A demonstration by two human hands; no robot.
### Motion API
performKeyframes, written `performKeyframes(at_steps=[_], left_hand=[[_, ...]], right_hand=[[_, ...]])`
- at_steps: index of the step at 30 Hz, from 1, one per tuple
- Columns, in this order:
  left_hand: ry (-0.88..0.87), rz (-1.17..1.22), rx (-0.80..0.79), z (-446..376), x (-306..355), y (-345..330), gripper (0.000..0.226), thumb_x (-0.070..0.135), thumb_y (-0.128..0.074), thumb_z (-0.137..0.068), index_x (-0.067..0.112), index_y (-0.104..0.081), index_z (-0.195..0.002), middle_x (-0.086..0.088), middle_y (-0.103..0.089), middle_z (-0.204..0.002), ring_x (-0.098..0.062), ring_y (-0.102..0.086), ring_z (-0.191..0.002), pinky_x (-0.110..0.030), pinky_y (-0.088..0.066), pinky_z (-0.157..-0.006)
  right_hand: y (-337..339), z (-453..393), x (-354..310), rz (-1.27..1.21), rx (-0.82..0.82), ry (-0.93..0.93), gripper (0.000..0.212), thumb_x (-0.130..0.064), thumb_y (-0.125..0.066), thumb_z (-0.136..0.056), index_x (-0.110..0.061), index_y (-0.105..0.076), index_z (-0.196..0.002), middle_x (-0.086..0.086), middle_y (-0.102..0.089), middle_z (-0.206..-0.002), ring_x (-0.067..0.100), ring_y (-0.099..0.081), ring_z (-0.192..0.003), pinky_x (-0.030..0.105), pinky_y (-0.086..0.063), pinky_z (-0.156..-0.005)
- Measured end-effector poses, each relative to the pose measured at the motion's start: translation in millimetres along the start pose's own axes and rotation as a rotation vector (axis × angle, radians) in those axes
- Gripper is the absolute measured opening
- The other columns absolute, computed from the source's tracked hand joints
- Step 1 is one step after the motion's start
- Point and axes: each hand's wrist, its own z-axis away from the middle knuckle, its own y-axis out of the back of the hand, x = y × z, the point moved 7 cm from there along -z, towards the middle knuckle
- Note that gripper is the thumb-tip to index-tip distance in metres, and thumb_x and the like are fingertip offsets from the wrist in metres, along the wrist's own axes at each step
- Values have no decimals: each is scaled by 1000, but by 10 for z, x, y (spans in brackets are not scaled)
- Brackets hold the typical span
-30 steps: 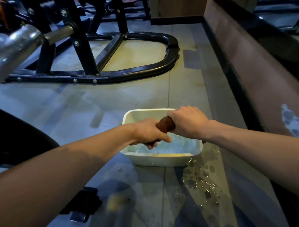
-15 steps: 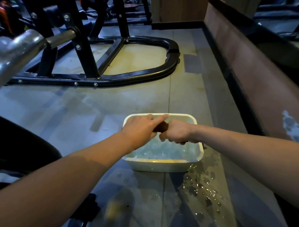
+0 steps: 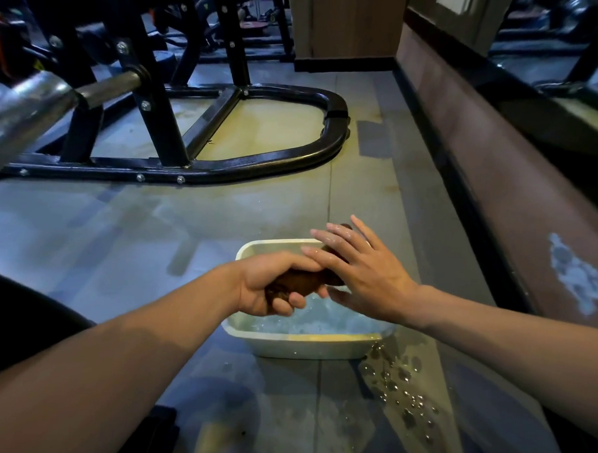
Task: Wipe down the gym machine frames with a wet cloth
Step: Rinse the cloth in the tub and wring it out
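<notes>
the black tubular steel gym machine frame [image 3: 259,163] rests on the grey floor [image 3: 153,227] at the far left, well apart from the hands, with a shiny chrome bar [image 3: 25,111] jutting in at the left edge. nearer, a white rectangular plastic basin [image 3: 306,344] holds foamy water, and water droplets [image 3: 406,399] speckle the floor just beside its right corner. above the basin the left hand [image 3: 271,283] grips the twisted, wet brown cloth [image 3: 298,281], fingers [image 3: 296,300] curled round it. the right hand [image 3: 364,273] is spread flat, wet fingers straight, lying over the cloth's far end.
</notes>
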Motion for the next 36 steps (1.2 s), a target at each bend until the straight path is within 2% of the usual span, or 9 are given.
performKeyframes(at_steps=[4,7,9,12,16,20,25,31,36], left_hand=[[50,39,-198,99,4,-156,35,32,-57,-100,4,-52,-121,-7,-58,-88,-7,-40,-48,-13,-30,-36],[109,-102,-115,96,-27,-218,28,29,-63,-97,5,-58,-110,-1,-52,-73,-5,-37,-49,-13,-28,-39],[108,-206,-40,50,-71,-235,22,26,-67,-97,8,-57,-104,1,-46,-67,-6,-36,-52,-15,-28,-41],[9,-590,189,-103,-70,-97,14,15,-70,-94,7,-60,-98,-3,-48,-65,-13,-43,-51,-24,-38,-45],[-260,-1280,597,-67,200,50,8,20,-64,-92,20,-57,-95,-2,-64,-83,-20,-58,-69,-33,-46,-60],[-470,-1800,563,71,359,47,14,29,-58,-99,25,-47,-106,-1,-68,-100,-24,-62,-84,-33,-40,-67],[-549,-1838,584,109,329,106,17,34,-55,-101,23,-48,-112,0,-69,-103,-24,-64,-85,-35,-47,-69],[-733,-1778,667,70,325,-34,48,43,-52,-104,32,-36,-148,3,-62,-124,-22,-66,-100,-32,-52,-78],[-613,-1351,743,124,373,121,38,41,-63,-99,35,-59,-136,6,-71,-108,-14,-65,-87,-29,-53,-72]], right_hand=[[109,-116,-6,-291,94,23,54,-23,-73,-95,-20,-47,-142,9,-61,-126,28,-60,-116,54,-51,-100],[45,-145,86,-329,-75,-84,53,-10,-70,-93,-15,-51,-142,7,-66,-119,26,-67,-101,43,-60,-79],[29,-183,118,-202,-239,-130,28,-22,-66,-95,-18,-61,-122,3,-69,-109,27,-69,-90,42,-58,-73],[-96,-219,98,-87,-494,-241,15,-38,-62,-94,-24,-59,-91,-3,-66,-84,22,-63,-72,38,-57,-69],[-285,-208,102,-317,-572,-529,16,-26,-63,-87,-19,-64,-72,2,-63,-67,22,-62,-60,37,-59,-58],[-371,-165,-47,-770,-606,-722,22,-14,-64,-81,-13,-57,-60,2,-55,-55,20,-50,-51,32,-41,-49],[-425,-227,-54,-812,-715,-737,14,-19,-69,-78,-13,-61,-67,3,-58,-57,19,-52,-51,34,-43,-52],[-336,-261,187,-614,-582,-601,13,-28,-74,-79,-19,-70,-88,-1,-71,-73,19,-70,-66,48,-62,-66],[-141,-105,256,-623,-371,-614,68,-39,-80,-84,-25,-45,-140,0,-61,-125,17,-60,-113,40,-56,-97]])
